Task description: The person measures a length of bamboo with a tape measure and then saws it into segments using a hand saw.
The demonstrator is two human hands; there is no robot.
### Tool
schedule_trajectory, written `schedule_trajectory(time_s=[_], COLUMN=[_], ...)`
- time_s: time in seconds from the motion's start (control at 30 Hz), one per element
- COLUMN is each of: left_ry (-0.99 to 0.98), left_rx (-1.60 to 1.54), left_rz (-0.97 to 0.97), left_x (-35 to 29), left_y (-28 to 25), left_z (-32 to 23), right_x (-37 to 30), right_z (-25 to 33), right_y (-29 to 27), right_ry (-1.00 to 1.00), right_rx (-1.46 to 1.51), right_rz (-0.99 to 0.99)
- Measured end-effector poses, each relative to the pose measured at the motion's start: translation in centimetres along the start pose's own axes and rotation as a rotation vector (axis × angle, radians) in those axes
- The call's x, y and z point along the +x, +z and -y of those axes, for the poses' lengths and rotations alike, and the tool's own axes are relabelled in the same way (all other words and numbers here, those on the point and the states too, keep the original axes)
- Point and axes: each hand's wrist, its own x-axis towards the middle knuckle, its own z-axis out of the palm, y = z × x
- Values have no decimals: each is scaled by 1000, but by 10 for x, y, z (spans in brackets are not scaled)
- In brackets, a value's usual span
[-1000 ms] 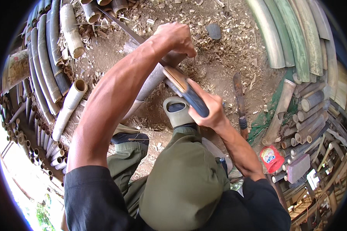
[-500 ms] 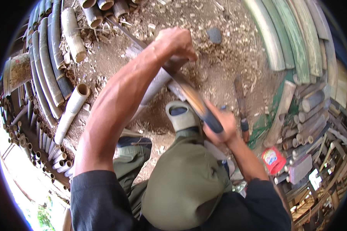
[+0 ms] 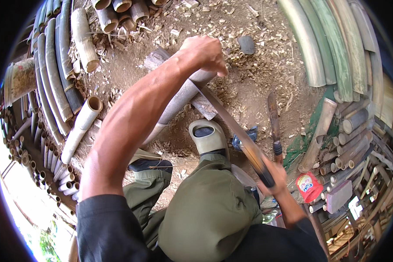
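Observation:
My left hand [image 3: 204,56] is closed over the far end of a grey bamboo pole [image 3: 177,102], pressing it down; part of the pole is hidden behind my forearm. The pole lies across a wooden block [image 3: 204,107] on the ground. In my right hand [image 3: 276,177] is the handle of a handsaw [image 3: 231,122], its fingers wrapped round and slightly blurred. The saw's blade runs diagonally up and left, its tip end resting at the pole just on the near side of my left hand.
A long knife [image 3: 273,122] lies on the chip-strewn dirt right of the saw. My sandalled foot [image 3: 208,137] is close below the block. Bamboo poles [image 3: 52,78] and cut tubes [image 3: 81,126] lie left, green split bamboo [image 3: 332,39] right, beside a red container [image 3: 309,187].
My right hand has drawn the saw back, down and to the right, so less blade extends past the pole. My left hand stays on the pole, barely shifted.

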Motion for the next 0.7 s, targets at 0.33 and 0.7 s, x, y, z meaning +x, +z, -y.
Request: schedule_trajectory(time_s=[0.33, 0.7], left_ry=[62, 60], left_rx=[37, 43], left_rz=[-14, -13], left_x=[3, 7], left_y=[-4, -3], left_z=[-13, -19], right_x=[113, 120], right_z=[-11, -21], right_y=[63, 65], right_ry=[-140, -134], right_rx=[49, 37], right_rz=[-216, -197])
